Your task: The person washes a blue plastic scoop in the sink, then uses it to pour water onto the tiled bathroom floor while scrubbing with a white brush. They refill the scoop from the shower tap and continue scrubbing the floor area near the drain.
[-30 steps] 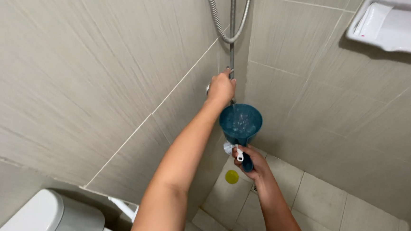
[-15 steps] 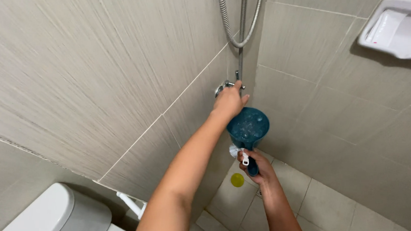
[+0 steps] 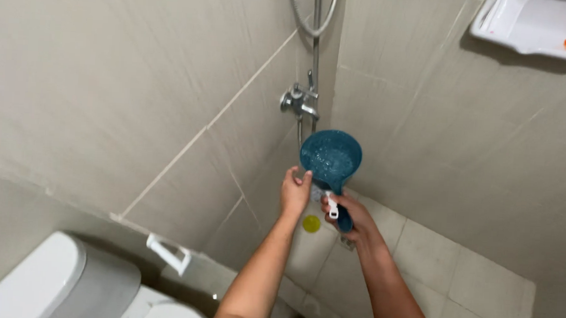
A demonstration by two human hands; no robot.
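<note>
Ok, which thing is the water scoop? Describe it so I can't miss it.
Start at the metal tap in the tiled wall corner, under the shower rail. Just below it is the scoop: a round teal-blue plastic dipper, its handle held by the right hand. It is the only blue thing among grey tiles.

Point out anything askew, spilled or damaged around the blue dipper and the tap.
Nothing stands out. The right hand holds the round blue plastic dipper upright under the chrome wall tap, the left hand at its rim. No spill or damage shows.
</note>
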